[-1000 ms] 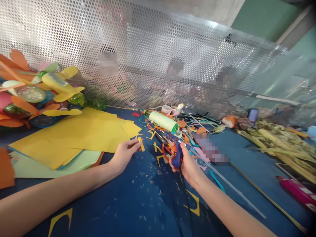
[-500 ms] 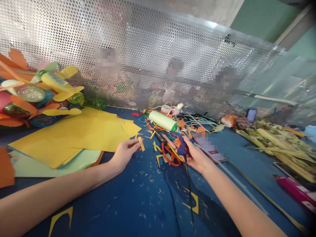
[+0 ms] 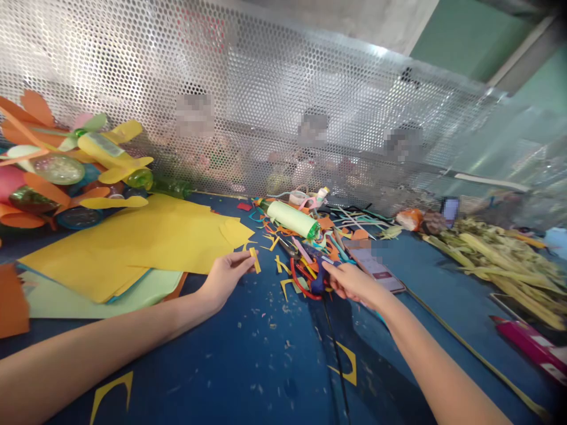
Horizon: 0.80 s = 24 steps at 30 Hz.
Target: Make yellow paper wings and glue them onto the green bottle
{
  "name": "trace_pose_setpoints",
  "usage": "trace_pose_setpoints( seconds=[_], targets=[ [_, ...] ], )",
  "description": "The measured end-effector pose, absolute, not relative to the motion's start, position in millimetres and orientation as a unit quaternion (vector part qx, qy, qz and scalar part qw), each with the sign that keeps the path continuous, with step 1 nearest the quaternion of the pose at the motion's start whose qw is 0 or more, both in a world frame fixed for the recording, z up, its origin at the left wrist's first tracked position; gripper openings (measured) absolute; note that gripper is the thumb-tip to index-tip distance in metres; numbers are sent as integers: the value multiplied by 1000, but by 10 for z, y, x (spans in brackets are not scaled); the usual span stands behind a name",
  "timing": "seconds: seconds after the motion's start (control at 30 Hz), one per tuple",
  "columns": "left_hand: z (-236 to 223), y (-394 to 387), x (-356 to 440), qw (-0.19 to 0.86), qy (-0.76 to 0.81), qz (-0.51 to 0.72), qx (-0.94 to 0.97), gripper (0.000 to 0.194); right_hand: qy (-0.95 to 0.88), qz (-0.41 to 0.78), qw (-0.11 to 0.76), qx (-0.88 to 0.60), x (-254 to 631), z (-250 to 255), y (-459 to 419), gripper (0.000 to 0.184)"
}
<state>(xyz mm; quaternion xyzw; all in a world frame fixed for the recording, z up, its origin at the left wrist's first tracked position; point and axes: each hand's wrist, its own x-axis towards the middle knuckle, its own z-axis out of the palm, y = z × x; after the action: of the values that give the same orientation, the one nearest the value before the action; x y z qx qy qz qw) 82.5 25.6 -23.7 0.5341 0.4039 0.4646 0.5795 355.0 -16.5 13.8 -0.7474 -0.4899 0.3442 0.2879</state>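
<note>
My left hand [image 3: 228, 277] pinches a small yellow paper strip [image 3: 254, 260] between thumb and fingertips, above the blue table. My right hand [image 3: 354, 280] is closed on a blue glue gun [image 3: 318, 277], low over a jumble of tools. From the glue gun a black cord [image 3: 337, 354] trails toward the front edge of view. Red-handled scissors [image 3: 305, 293] lie right beside the glue gun, partly covered by it. Just behind, a green plastic bottle wrapped in pale green paper [image 3: 292, 218] rests on its side among scraps.
Yellow paper sheets [image 3: 146, 233] spread at left, beside bottle-and-paper flowers [image 3: 110, 153]. A phone [image 3: 376, 268] lies right of my right hand. Dried husks [image 3: 500, 254] and a magenta box [image 3: 529, 342] sit far right. A perforated metal screen [image 3: 266, 94] stands behind.
My right hand has lowered and turned the glue gun, bringing it down and slightly left beside the scissors. My left hand keeps the yellow strip almost in place.
</note>
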Motion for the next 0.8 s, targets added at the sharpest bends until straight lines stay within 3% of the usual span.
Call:
trace_pose_setpoints(
  seconds=[0.1, 0.2, 0.27, 0.37, 0.5, 0.63, 0.8],
  targets=[
    [-240, 256, 828, 585, 400, 468, 528, 24, -600, 186, 150, -763, 3462, 232, -210, 55],
    [-246, 257, 828, 586, 397, 468, 529, 25, -669, 44, 182, -719, 3245, 273, -299, 36],
    [-247, 256, 827, 584, 394, 467, 535, 24, -697, 57, 183, -691, 3119, 261, -355, 20],
    [-238, 252, 829, 579, 393, 469, 539, 24, -698, 48, 127, -703, 3072, 223, -396, 11],
    [-218, 249, 836, 578, 401, 469, 534, 26, -686, 12, 104, -720, 3163, 210, -392, 9],
    [-201, 237, 838, 586, 392, 467, 534, 26, -702, 44, 165, -691, 3071, 228, -415, 18],
    [-175, 148, 861, 642, 319, 432, 547, 23, -678, 272, 361, -580, 2739, 147, -518, 21]
  ],
)
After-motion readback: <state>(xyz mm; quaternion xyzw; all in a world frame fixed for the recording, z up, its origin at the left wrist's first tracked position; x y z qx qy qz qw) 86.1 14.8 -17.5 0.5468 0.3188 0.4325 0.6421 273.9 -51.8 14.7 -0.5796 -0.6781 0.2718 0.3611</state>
